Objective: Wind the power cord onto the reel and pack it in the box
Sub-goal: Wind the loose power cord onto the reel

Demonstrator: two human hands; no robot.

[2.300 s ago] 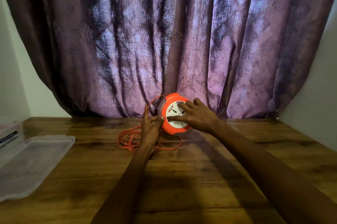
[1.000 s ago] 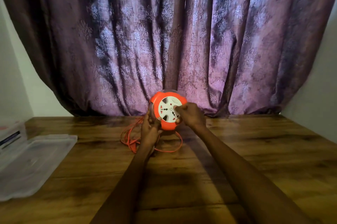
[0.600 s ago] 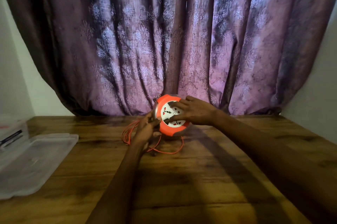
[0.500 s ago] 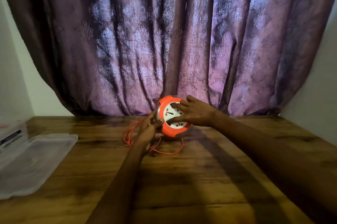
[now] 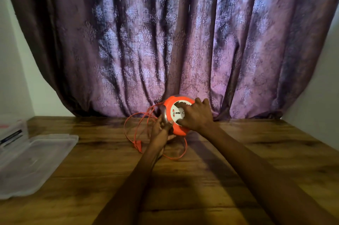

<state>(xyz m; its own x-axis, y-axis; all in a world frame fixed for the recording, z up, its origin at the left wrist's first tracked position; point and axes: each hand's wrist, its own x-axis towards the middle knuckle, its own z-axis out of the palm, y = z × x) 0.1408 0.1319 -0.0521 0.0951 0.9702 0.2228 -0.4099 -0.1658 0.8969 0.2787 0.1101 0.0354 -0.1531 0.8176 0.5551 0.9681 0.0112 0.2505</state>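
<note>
Only round glossy orange reel (image 5: 176, 114), thin looping cord (image 5: 136, 129), grainy wooden table (image 5: 229, 160).

On the counter (image 5: 238, 151) there were one orange reel (image 5: 172, 114), one orange cord (image 5: 139, 129), two hands, one clear box (image 5: 12, 129), and one lid (image 5: 34, 160).

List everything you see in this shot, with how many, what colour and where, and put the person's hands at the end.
cord reel: one, orange with white socket face, far middle of table, held on edge
power cord: one, orange, loose loops left of and under the reel
lid: one, clear plastic, left side of table
box: one, clear plastic, left edge, partly out of view
table: one, brown wood
curtain: one, purple patterned, behind table
left hand: one, grips the reel's left rim
right hand: one, fingers on the socket face
</note>
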